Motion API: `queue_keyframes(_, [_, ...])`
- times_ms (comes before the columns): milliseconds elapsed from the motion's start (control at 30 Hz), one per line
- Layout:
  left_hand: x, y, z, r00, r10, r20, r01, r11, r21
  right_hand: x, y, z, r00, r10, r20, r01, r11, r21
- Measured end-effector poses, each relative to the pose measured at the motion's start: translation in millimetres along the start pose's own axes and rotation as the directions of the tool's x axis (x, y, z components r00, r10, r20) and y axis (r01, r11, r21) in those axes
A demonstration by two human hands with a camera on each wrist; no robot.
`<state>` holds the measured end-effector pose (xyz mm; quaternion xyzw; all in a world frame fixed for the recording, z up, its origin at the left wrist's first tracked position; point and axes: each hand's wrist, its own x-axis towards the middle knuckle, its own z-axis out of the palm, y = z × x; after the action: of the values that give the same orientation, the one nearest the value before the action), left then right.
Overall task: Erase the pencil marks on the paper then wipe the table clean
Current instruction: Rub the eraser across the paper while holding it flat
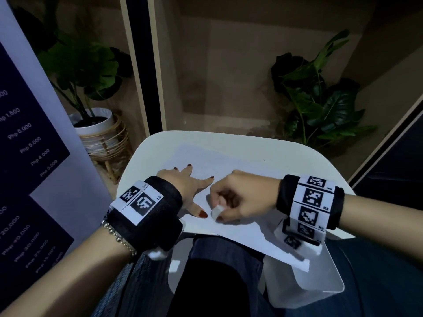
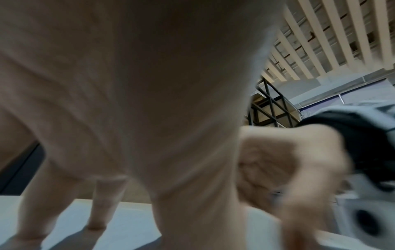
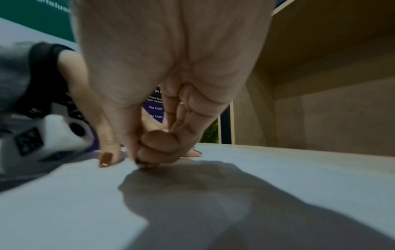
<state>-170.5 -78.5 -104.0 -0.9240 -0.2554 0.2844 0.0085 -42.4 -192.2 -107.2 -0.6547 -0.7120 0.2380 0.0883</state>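
A white sheet of paper lies on the small white table, its near corner hanging over the table's front edge. My left hand lies flat on the paper with fingers spread, pressing it down. My right hand is curled and pinches a small white eraser against the paper, just right of the left thumb. In the right wrist view the curled fingers touch the paper; the eraser is hidden there. The left wrist view shows my left hand close up and the right hand blurred.
A potted plant in a white pot stands on the floor left of the table, another plant at the back right. A dark price board rises at the left. My legs are under the table's front edge.
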Motion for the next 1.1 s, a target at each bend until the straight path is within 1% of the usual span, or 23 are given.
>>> queue_keyframes(67, [0, 0, -1, 1.000, 0.004, 0.005, -0.004, 1.000, -0.003, -1, -2, 2, 1.000, -0.008, 0.027, 0.007, 0.999, 0.039])
queue_keyframes(167, [-1, -2, -1, 1.000, 0.020, 0.017, -0.020, 1.000, 0.000, 1, 4, -5, 0.998, 0.040, -0.052, -0.041, 0.999, -0.024])
queue_keyframes(233, [-1, -5, -2, 0.999, 0.036, 0.024, -0.036, 0.999, -0.005, 0, 7, -9, 0.994, 0.081, -0.075, -0.084, 0.995, -0.048])
queue_keyframes(333, [-1, -10, -2, 0.998, 0.048, 0.033, -0.048, 0.999, -0.013, 1, 8, -10, 0.993, 0.105, -0.049, -0.106, 0.994, -0.037])
queue_keyframes(433, [-2, -9, -3, 0.998, 0.050, 0.036, -0.049, 0.999, -0.005, 3, 7, -13, 0.993, 0.107, -0.055, -0.110, 0.993, -0.053])
queue_keyframes(533, [-4, -8, -4, 0.998, 0.046, 0.041, -0.046, 0.999, 0.004, 3, 5, -11, 0.993, 0.089, -0.082, -0.095, 0.993, -0.070])
queue_keyframes(667, [-4, -7, -3, 0.999, 0.031, 0.030, -0.032, 0.999, 0.011, 0, -2, -1, 1.000, 0.012, 0.009, -0.012, 1.000, -0.003])
queue_keyframes(700, [-4, -7, -3, 0.999, 0.031, 0.026, -0.032, 0.999, 0.013, 0, -2, -2, 1.000, 0.015, 0.000, -0.015, 1.000, -0.010])
queue_keyframes(733, [-4, -6, -3, 0.999, 0.033, 0.021, -0.033, 0.999, 0.014, 1, 1, -4, 0.999, 0.027, -0.039, -0.029, 0.999, -0.039])
queue_keyframes(800, [-3, -6, -3, 0.999, 0.029, 0.017, -0.029, 0.999, 0.017, 3, 7, -10, 0.986, 0.059, -0.157, -0.077, 0.991, -0.111])
queue_keyframes(833, [-3, -6, -3, 1.000, 0.027, 0.017, -0.027, 0.999, 0.018, 3, 9, -11, 0.979, 0.064, -0.196, -0.089, 0.988, -0.123])
queue_keyframes(867, [-4, -5, -3, 1.000, 0.026, 0.017, -0.026, 0.999, 0.019, 3, 8, -9, 0.978, 0.055, -0.203, -0.080, 0.990, -0.117])
queue_keyframes(900, [-4, -5, -4, 1.000, 0.026, 0.014, -0.026, 0.999, 0.020, 2, 5, -6, 0.984, 0.029, -0.178, -0.047, 0.994, -0.100])
queue_keyframes(967, [-5, -5, -3, 1.000, 0.027, 0.004, -0.027, 0.999, 0.023, -1, -7, 2, 0.996, -0.036, -0.076, 0.032, 0.998, -0.055])
queue_keyframes(1000, [-6, -5, -2, 1.000, 0.025, -0.003, -0.025, 0.999, 0.025, -1, -10, 6, 0.998, -0.050, -0.035, 0.048, 0.998, -0.030])
queue_keyframes(1033, [-6, -5, -2, 1.000, 0.023, -0.007, -0.022, 0.999, 0.028, -1, -10, 6, 0.999, -0.049, -0.015, 0.049, 0.999, -0.013])
queue_keyframes(1100, [-5, -5, -2, 1.000, 0.018, -0.008, -0.017, 0.999, 0.037, 3, -4, 0, 0.999, -0.010, -0.047, 0.009, 0.999, -0.033])
